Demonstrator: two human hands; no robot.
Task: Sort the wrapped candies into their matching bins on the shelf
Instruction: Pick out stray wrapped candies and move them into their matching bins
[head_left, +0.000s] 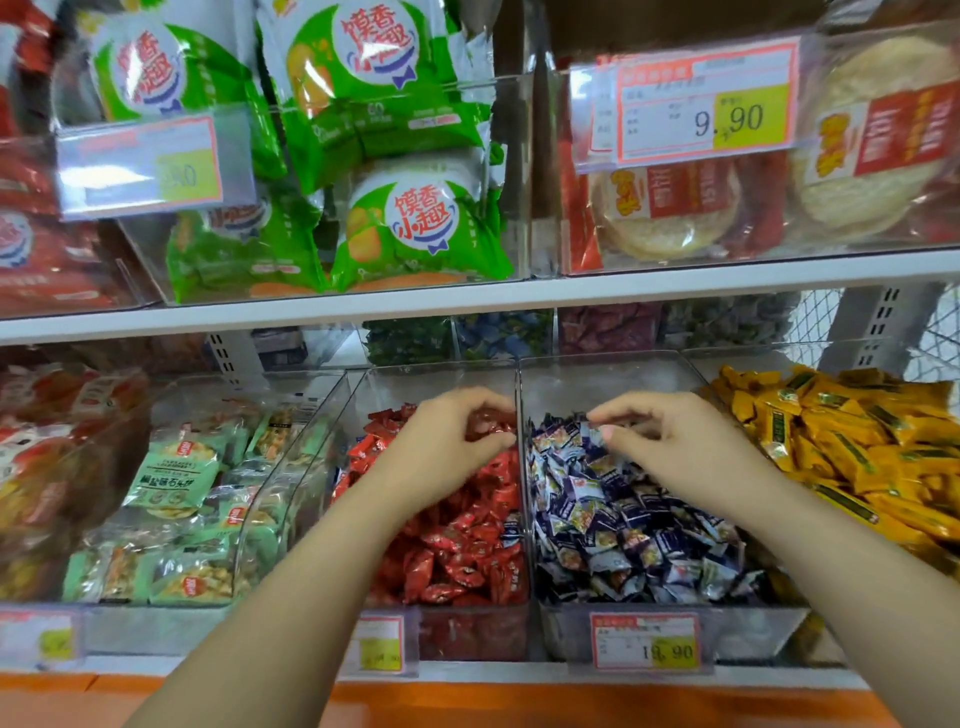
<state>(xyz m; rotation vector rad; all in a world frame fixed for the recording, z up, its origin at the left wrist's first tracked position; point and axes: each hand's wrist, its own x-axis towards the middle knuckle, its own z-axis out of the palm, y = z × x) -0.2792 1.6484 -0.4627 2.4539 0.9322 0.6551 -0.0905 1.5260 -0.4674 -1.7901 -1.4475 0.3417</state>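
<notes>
Fingers (615, 413) of right hand (675, 447) curl over blue candies (623, 525) lying every way.

White shelf board (675, 280), wire mesh (940, 332), orange base (571, 701)

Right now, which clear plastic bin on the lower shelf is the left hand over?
The clear plastic bin of red wrapped candies; the right hand is over the bin of dark blue wrapped candies.
</notes>
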